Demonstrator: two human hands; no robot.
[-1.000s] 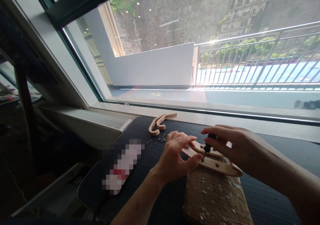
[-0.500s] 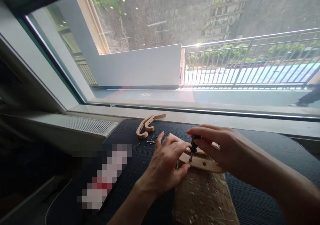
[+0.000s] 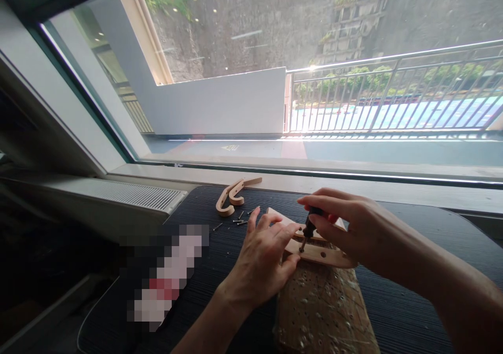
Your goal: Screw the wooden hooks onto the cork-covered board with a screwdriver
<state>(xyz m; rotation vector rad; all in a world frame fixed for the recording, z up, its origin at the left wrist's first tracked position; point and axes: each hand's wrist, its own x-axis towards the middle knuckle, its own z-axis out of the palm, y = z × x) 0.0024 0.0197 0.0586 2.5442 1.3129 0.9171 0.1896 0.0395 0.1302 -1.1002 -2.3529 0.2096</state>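
Observation:
My right hand [image 3: 340,215] is closed around the dark handle of a screwdriver [image 3: 309,227]. Its tip meets a screw [image 3: 301,249] in a hole of a pale wooden hook [image 3: 334,255], which lies across a scarred wooden board [image 3: 322,307]. Thumb and fingers of my left hand [image 3: 267,249] grip the left part of that wooden hook, close to the screw; the hand hides the hook's end. A second hole shows to the right of the screw. Just behind lies another pale wooden piece [image 3: 279,216], partly covered by both hands.
Two loose wooden hooks [image 3: 226,199] lie at the back of the black table [image 3: 408,239]. Several screws [image 3: 239,220] are scattered left of my left hand. A blurred-out pale and red item [image 3: 188,249] rests at the left. Behind the table runs a window sill [image 3: 298,184].
My right hand and the screwdriver have shifted a little, with the driver leaning slightly more to the right. The whole view has moved slightly. The left hand keeps its hold.

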